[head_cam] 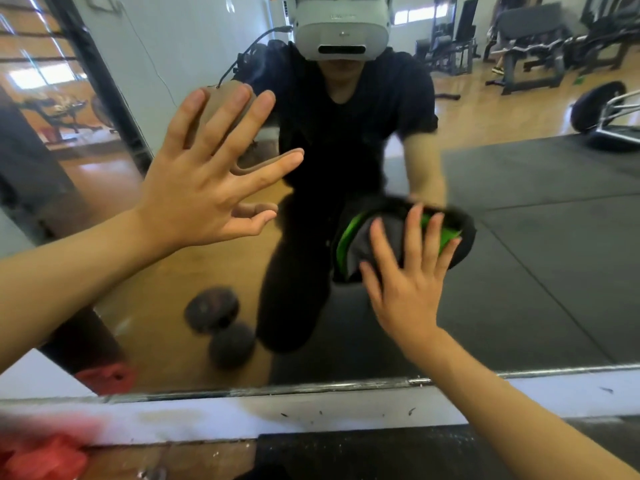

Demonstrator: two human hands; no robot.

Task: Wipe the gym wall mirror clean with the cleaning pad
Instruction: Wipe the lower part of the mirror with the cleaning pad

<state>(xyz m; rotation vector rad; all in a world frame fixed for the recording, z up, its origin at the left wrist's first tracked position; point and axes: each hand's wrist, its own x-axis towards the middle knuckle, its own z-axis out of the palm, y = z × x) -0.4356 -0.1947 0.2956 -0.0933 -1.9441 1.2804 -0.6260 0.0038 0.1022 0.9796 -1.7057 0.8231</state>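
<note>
No text, label, brand, number or sign can be read anywhere. The white headset (341, 27) reflected in the large wall mirror (519, 237) carries a faint mark across its front, but that mark is too small and blurred to make out.

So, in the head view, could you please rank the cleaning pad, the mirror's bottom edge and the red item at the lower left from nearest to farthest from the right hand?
1. Cleaning pad: under the right hand's fingers.
2. Mirror's bottom edge: below the hand.
3. Red item: far lower left, on the floor.
</note>
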